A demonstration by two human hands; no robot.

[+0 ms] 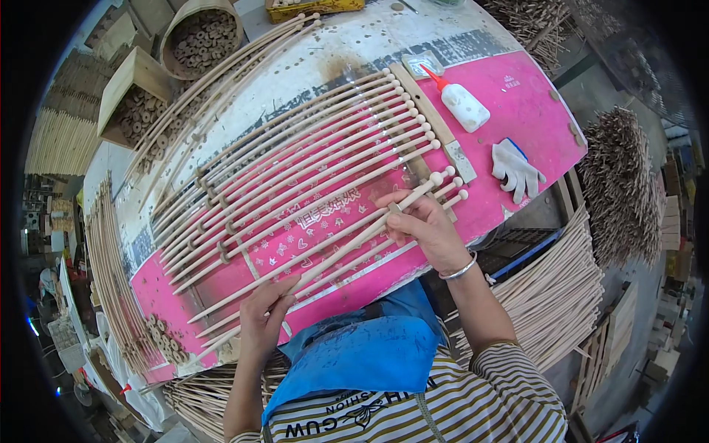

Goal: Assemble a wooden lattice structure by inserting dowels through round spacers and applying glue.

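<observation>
In front of my body, a pale wooden stick with a ball end (369,228) slants across the table's near side. My left hand (260,314) pinches it along its lower-left length. Closer to the ball, my right hand (422,225) closes round the same stick, and a small grey-brown piece (394,210) shows at the thumb tip. What that piece is, I cannot make out. Beside the held stick lie a few more ball-ended sticks (447,193). Beyond them, a row of similar sticks (317,159) rests side by side, several with small wooden rings (224,255) partway along.
A wooden strip (432,111) runs along the balls. On the pink sheet (517,88) lie a white squeeze bottle with red nozzle (465,107) and a white glove (515,173). Ring-filled containers (164,37) stand far left. Stick bundles (550,292) lie right, loose rings (164,338) near left.
</observation>
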